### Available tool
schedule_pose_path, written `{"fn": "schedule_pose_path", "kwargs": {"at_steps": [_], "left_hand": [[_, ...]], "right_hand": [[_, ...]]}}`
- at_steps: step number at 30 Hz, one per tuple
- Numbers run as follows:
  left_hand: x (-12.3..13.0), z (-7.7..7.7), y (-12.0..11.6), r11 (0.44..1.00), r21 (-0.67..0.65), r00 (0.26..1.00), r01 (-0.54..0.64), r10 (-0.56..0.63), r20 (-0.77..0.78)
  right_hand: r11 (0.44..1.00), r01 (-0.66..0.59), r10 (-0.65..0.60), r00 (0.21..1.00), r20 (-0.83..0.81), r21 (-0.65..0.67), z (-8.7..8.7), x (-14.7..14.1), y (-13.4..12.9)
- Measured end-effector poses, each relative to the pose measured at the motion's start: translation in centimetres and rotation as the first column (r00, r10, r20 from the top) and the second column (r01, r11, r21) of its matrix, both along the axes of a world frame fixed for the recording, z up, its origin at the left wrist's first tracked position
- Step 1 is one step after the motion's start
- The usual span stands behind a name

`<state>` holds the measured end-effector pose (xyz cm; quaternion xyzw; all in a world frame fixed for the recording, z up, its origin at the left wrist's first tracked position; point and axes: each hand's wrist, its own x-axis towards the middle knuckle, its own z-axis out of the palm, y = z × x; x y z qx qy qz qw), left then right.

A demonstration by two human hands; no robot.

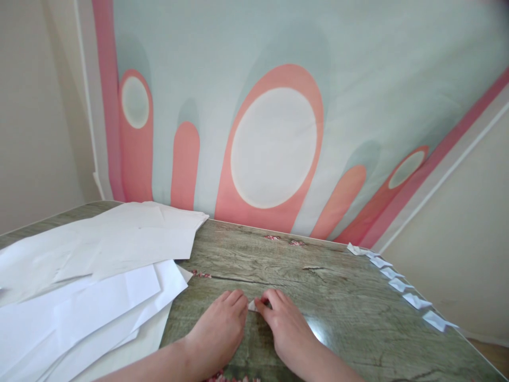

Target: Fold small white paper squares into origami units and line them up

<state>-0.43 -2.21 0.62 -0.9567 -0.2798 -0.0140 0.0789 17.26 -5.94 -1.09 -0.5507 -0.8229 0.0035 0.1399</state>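
Note:
A small folded piece of white paper (252, 305) shows between my two hands, low over the wood-patterned table (286, 270). My right hand (283, 321) pinches its right side between thumb and fingers. On the other side, the curled fingers of my left hand (222, 323) close at the paper's left edge; the left thumb is hidden behind the hand. Much of the paper is covered by the fingers, so its full shape cannot be made out.
Loose white paper sheets (119, 239) lie in overlapping piles on the table's left. Several small folded white paper pieces (417, 301) line the right edge. A backdrop with coral shapes (226, 196) rises behind the table, and a plain wall (457, 239) stands to the right.

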Motion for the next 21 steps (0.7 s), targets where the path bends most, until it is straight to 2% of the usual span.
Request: {"fn": "schedule_pose_path", "kwargs": {"at_steps": [5,10,15,21], "left_hand": [[0.0,0.0,0.2,1.0,-0.012,1.0,0.002,-0.002,0.029],[-0.1,-0.2,0.2,1.0,-0.01,0.999,0.003,-0.002,0.05],[-0.1,-0.2,0.1,0.998,-0.065,0.988,-0.018,0.027,0.154],[-0.2,-0.2,0.5,0.992,-0.123,0.963,0.004,0.029,0.269]], "right_hand": [[0.993,-0.035,0.004,0.966,-0.258,-0.117,1.1,1.2,0.4],[0.984,-0.038,-0.055,0.864,-0.5,-0.173,0.8,1.6,1.0],[0.987,0.043,-0.121,0.823,-0.555,-0.152,-0.6,1.3,1.2],[0.991,0.087,-0.13,0.792,-0.597,-0.1,-1.3,1.2,1.1]]}}
